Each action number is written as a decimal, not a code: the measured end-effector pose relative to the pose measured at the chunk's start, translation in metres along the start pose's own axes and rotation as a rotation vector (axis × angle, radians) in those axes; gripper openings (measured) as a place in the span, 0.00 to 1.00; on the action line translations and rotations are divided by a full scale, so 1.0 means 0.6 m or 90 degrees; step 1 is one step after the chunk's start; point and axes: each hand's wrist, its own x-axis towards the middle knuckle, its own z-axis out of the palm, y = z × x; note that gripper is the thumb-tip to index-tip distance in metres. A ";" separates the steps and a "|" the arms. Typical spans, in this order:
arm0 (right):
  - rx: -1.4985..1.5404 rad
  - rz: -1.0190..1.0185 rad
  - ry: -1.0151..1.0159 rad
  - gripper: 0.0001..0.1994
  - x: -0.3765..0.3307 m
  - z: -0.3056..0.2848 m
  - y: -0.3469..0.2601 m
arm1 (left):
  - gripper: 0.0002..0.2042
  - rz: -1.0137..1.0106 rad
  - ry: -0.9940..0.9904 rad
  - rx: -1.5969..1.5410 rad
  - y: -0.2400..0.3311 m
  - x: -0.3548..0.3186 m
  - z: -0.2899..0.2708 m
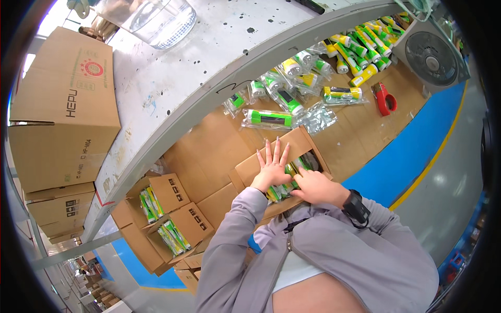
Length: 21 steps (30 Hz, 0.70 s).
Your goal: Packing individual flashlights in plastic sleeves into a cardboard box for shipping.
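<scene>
An open cardboard box (252, 168) in front of me holds a row of bagged green-and-yellow flashlights (275, 195). My left hand (272, 171) lies open with fingers spread over the far-left side of the box, its palm beside the flashlights. Inside the opening, the bent fingers and thumb of my right hand (317, 187) are closed on a bagged flashlight (294, 171) in the row; the fingertips are partly hidden. A dark gap shows at the right end of the box. Just beyond the raised flap lies another bagged flashlight (269, 119).
Loose flashlights (360, 44) are heaped at the far right, with bagged ones (289, 86) beside them. A red tape dispenser (385, 99) and a fan (431, 60) stand right. Filled boxes (191, 223) sit left. A raised white shelf (209, 41) holds a water container (162, 23).
</scene>
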 end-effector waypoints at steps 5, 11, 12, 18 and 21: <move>0.066 -0.036 0.037 0.20 -0.034 -0.014 0.001 | 0.52 0.014 0.016 -0.010 -0.007 -0.006 -0.006; 0.046 -0.046 0.092 0.15 -0.029 -0.027 -0.012 | 0.36 0.160 0.035 -0.099 -0.057 -0.014 -0.073; 0.067 -0.063 0.099 0.14 -0.025 -0.025 -0.013 | 0.30 0.217 0.040 -0.241 -0.077 -0.004 -0.085; 0.144 -0.073 0.118 0.11 -0.025 -0.024 -0.014 | 0.20 -0.071 -0.292 -0.793 -0.149 0.032 -0.250; 0.199 -0.072 0.150 0.11 -0.038 -0.039 -0.014 | 0.22 -0.063 -0.077 -0.441 -0.187 0.083 -0.254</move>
